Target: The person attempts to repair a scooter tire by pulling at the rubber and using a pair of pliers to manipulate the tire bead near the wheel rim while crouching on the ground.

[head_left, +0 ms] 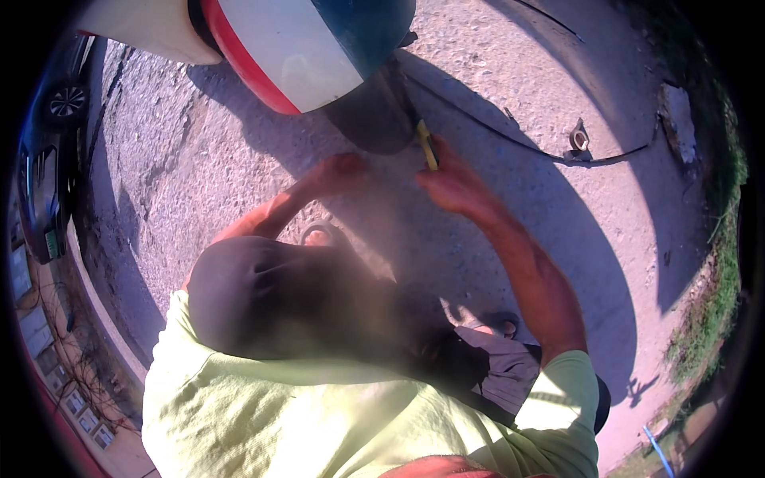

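A curved vehicle panel with red, white and dark blue-green bands (283, 52) fills the top middle. Beneath it hangs a dark rounded flap (374, 119), shaped like a mud flap. My right hand (453, 182) is wrapped round a slim yellow-and-black tool (427, 145), whose upper end reaches the flap's right edge; its exact kind does not show. Just below the flap's left side is my left hand (344, 171), with fingers curled in. Shadow and haze hide what, if anything, those fingers hold.
A black cable or hose (510, 139) curves over the rough ground on the right, near a ring-shaped metal piece (579, 139) and a pale block (677, 123). Grass (717, 295) lines the right edge. A dark car (48, 151) stands at far left. My sandalled feet are below.
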Demonstrator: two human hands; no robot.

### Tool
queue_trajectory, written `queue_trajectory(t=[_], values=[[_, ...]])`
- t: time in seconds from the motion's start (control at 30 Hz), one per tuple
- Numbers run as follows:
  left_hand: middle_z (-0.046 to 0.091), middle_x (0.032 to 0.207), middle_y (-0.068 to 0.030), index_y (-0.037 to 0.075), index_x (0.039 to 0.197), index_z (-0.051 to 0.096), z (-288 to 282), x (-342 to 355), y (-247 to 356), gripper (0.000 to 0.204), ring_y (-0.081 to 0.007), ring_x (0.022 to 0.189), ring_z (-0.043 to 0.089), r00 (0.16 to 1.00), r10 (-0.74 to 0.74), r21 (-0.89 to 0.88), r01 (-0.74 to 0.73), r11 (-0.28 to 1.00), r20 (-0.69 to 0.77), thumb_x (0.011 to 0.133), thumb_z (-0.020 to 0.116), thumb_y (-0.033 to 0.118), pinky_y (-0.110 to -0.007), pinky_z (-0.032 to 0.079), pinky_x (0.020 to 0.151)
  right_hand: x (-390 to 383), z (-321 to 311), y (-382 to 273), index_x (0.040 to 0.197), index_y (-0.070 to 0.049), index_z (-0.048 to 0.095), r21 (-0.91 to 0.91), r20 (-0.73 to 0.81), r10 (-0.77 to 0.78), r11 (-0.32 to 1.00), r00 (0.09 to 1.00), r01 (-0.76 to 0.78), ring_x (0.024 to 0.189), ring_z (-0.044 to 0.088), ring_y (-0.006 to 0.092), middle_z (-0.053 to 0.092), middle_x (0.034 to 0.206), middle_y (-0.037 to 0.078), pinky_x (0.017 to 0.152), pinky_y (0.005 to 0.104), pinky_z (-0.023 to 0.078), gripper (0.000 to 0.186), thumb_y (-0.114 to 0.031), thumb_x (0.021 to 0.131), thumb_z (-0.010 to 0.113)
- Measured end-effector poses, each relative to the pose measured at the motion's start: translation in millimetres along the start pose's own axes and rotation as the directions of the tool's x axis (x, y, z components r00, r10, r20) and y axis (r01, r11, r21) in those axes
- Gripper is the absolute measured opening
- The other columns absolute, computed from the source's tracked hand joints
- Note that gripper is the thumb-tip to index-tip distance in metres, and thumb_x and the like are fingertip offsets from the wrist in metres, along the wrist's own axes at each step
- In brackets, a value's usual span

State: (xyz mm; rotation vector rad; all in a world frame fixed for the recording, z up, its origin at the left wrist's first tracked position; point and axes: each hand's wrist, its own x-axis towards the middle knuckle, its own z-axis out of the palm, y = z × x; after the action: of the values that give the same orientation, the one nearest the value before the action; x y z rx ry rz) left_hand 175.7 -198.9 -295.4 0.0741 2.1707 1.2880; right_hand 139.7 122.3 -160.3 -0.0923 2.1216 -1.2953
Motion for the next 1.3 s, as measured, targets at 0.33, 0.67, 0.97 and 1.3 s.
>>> queue_trajectory(t=[0.33, 0.67, 0.97, 1.3], values=[[0.073, 0.114, -0.0055, 0.005, 0.125, 0.068, -4.6, -1.3, 4.9, 0.036, -0.0108, 0.106, 0.065, 0.999, 0.041, -0.126, -0.039, 0.991, 0.019, 0.091, 0.077, 0.009, -0.032, 0.055, 0.093, 47.6, -30.1, 104.4, 0.152, 0.004, 0.04, 0.829, 0.559, -0.37, 0.255, 0.742, -0.498, 0.129, 0.058, 0.0351, 0.056, 0.142, 0.021, 0.11, 0.0473, 0.045, 0.063, -0.01, 0.094, 0.061], [0.073, 0.108, -0.0055, 0.005, 0.124, 0.068, -9.5, 0.2, -5.4, 0.033, -0.0106, 0.101, 0.065, 1.0, -0.006, -0.033, 0.006, 0.999, 0.007, 0.093, 0.076, 0.014, -0.031, 0.054, 0.089, 29.7, -52.5, 54.5, 0.156, -0.005, 0.036, 0.621, 0.605, -0.076, 0.668, 0.792, -0.411, 0.118, 0.062, 0.0252, 0.064, 0.124, 0.008, 0.089, 0.0364, 0.051, 0.073, -0.014, 0.09, 0.066], [0.072, 0.108, -0.0043, 0.006, 0.123, 0.069, -8.1, 6.6, -10.4, 0.031, -0.0097, 0.098, 0.064, 0.998, 0.055, -0.002, -0.055, 0.998, -0.035, 0.094, 0.076, 0.014, -0.03, 0.055, 0.084, 20.1, -21.9, 27.2, 0.162, -0.003, 0.02, -0.011, 0.254, -0.093, 0.995, 0.963, 0.099, 0.149, 0.038, 0.037, 0.038, 0.158, 0.028, 0.119, 0.042, 0.034, 0.089, -0.027, 0.088, 0.063], [0.073, 0.113, -0.0052, 0.006, 0.128, 0.067, -5.7, 4.9, -2.8, 0.037, -0.0114, 0.104, 0.065, 0.997, -0.069, -0.137, 0.063, 0.989, -0.034, 0.093, 0.076, 0.013, -0.032, 0.055, 0.089, 22.8, -32.2, 51.2, 0.156, -0.009, 0.035, 0.588, 0.415, -0.081, 0.784, 0.906, -0.199, 0.103, 0.063, 0.0235, 0.062, 0.115, 0.008, 0.089, 0.036, 0.051, 0.077, -0.021, 0.089, 0.07]])
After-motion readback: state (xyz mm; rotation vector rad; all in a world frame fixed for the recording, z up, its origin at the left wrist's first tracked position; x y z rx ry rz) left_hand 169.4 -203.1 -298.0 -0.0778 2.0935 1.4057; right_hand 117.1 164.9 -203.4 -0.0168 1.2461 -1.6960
